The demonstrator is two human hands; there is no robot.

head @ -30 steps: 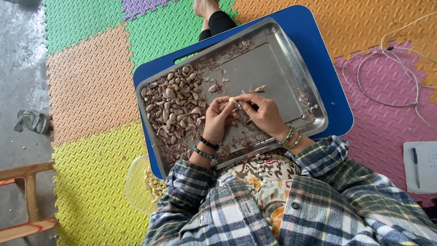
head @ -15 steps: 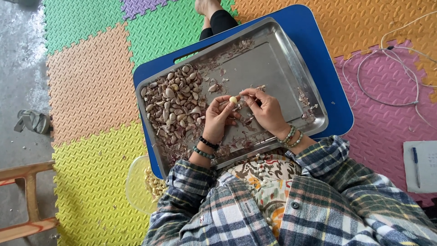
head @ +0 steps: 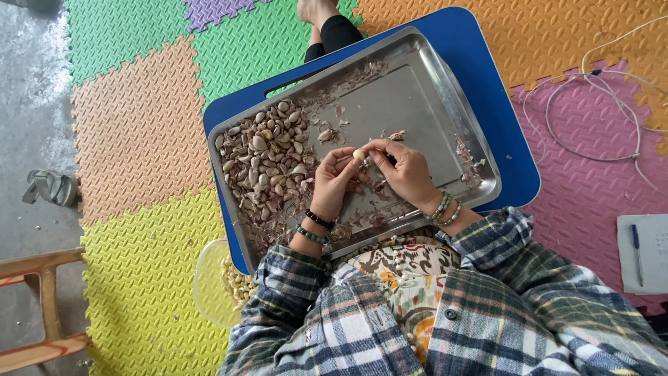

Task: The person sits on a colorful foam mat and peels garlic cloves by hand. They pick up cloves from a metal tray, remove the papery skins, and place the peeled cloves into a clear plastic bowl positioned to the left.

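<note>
Item: garlic peeling, head view.

- Clove (head: 359, 154): pale, mostly bare, held above the tray's middle, between both hands.
- L hand (head: 332, 182): your fingers curl shut round the clove from the near-left, tips pinching it.
- R hand (head: 403, 170): closed to a pinch on the clove's right side; thumb and forefinger at the skin. A dark strip under the fingers may be a small blade, can't tell.
- Tray (head: 445, 104): steel, rectangular, set at a slant on a blue board (head: 508, 132).
- Pile (head: 268, 163): unpeeled cloves heaped at the tray's left end; loose skins (head: 362, 209) scattered near your wrists and along the far rim.
- Bowl (head: 209, 282): clear, on the floor near-left of the tray, w/ peeled cloves inside.

Handling note: keep the L pinch steady, turn the clove w/ it, and pull skin off in strips w/ the R tips over the tray so scraps land there. Light pressure; bare cloves are slippery.

Surface/room: foam mats (head: 139, 132) in orange, green, yellow, pink, purple over a grey floor. White cable (head: 598, 111) looped far right; notepad w/ pen (head: 640, 251) right; sandal (head: 49, 186) left; wooden frame (head: 42, 306) near-left.
</note>
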